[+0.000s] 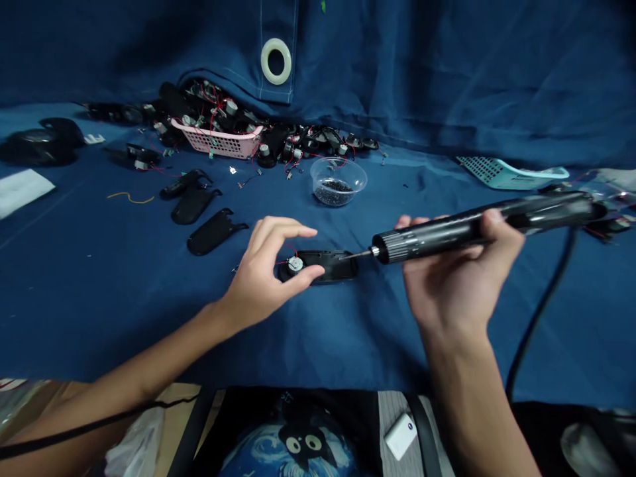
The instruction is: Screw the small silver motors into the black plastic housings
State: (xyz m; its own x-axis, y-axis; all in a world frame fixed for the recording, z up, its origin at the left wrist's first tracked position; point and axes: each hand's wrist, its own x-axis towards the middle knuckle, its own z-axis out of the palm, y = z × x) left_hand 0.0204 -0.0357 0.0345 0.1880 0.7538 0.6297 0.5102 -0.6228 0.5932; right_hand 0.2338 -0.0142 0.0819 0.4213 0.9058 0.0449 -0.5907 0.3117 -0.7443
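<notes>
My right hand (460, 278) is wrapped round a black electric screwdriver (447, 225), held nearly level. Its thin bit points left, with the tip over the right part of a black plastic housing (338, 266) on the blue cloth. Whether the tip touches the housing I cannot tell. At the housing's left end sits a small round motor (295, 264) with red wires. My left hand (273, 265) is at that end, thumb and fingers apart in a curve around the motor, with nothing visibly gripped. Beyond the housing stands a clear plastic bowl (338, 175) of small dark screws.
A pink basket (221, 142) heaped with motor assemblies stands at the back left, more of them beside it. Several black shells (216, 232) lie left of my left hand. At the back right is a teal basket (517, 175). A black cord (541, 311) hangs from the screwdriver.
</notes>
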